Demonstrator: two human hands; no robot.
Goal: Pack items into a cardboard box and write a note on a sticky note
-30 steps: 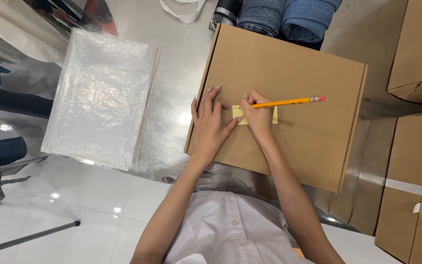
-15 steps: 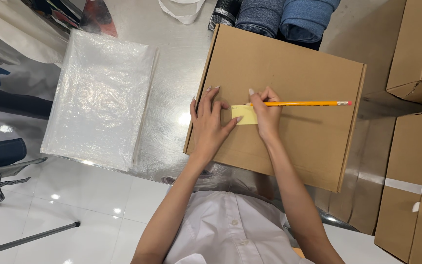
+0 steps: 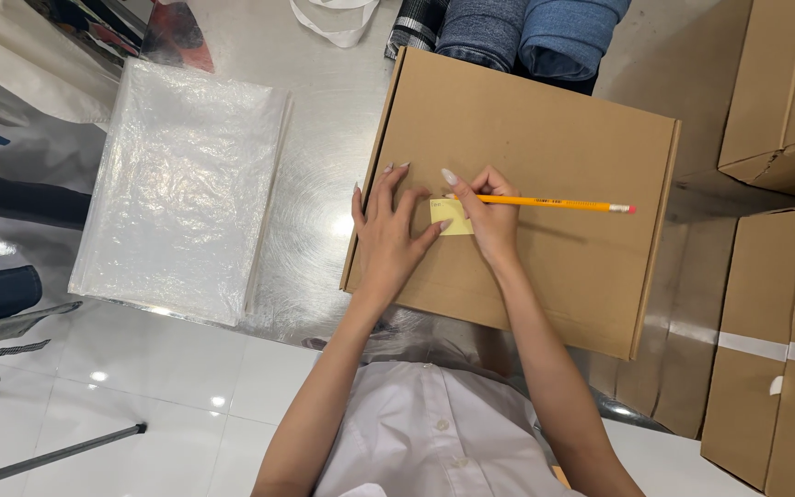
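Head cam, looking down: left hand [image 3: 388,235] lies flat, fingers spread, pinning a small yellow sticky note [image 3: 450,217] onto the closed cardboard box [image 3: 545,147] on the metal table [image 3: 324,138]. Right hand [image 3: 488,213] has its fingers pinched around an orange pencil [image 3: 554,202], tip at the note. Looks like the writing has only just begun, with a few marks in the corner and most of the note blank.

Small yellow sticky note [image 3: 451,217] and orange pencil [image 3: 545,202] atop closed cardboard box [image 3: 545,120]

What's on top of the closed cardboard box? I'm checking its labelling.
A yellow sticky note, held by the left hand; the right hand holds a pencil and hides the note's right part.
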